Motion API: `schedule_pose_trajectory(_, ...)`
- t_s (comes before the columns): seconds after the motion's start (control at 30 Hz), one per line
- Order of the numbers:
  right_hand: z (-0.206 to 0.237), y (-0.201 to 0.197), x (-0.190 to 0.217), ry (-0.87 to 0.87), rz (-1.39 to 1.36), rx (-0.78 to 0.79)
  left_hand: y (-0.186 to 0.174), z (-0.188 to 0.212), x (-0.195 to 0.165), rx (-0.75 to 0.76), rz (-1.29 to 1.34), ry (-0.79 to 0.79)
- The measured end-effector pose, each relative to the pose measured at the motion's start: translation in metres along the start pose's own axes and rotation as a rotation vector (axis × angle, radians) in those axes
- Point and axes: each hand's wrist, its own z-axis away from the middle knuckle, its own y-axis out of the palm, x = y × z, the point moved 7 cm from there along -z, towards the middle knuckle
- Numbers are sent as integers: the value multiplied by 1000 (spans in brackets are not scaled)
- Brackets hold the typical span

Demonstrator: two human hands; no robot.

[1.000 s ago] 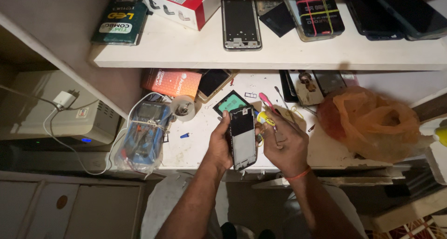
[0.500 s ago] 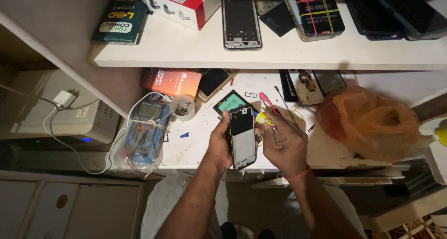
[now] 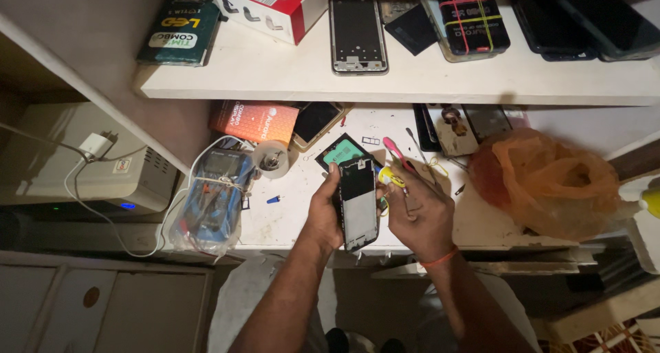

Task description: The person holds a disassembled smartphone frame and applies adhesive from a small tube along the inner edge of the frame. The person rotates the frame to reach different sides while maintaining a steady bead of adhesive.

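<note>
My left hand [image 3: 324,214] grips a black smartphone [image 3: 359,203] upright over the white workbench [image 3: 289,219], screen side toward me. My right hand [image 3: 419,214] is right beside the phone's right edge, closed around a small tool with a yellow handle [image 3: 390,177] whose tip sits near the phone's upper right edge. A pink pry tool [image 3: 397,151] lies on the bench just beyond my right hand. A small black part with a green face [image 3: 338,152] lies behind the phone.
An orange plastic bag [image 3: 550,181] fills the bench's right side. A bagged blue multimeter [image 3: 212,195], a tape roll [image 3: 271,159] and an orange box [image 3: 253,121] sit left. The shelf above [image 3: 289,71] carries phone frames, phones and boxes. A beige unit [image 3: 82,160] stands far left.
</note>
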Motion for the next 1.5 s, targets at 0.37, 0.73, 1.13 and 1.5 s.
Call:
schedule_pose_trajectory(0.37,-1,1,-5,-11,-23,22,0,0,1,-9,12,-13)
schedule_pose_trajectory(0.73,0,0,-2,-21,-1,14,5,2,-2,61,9,3)
schedule_pose_trajectory(1.13,-2,1,1,-20,4,31,5,2,-5,31,-6,15)
schedule_pose_trajectory(1.5,2,6,-7,4,8,61,1,3,-5,-37,-45,1)
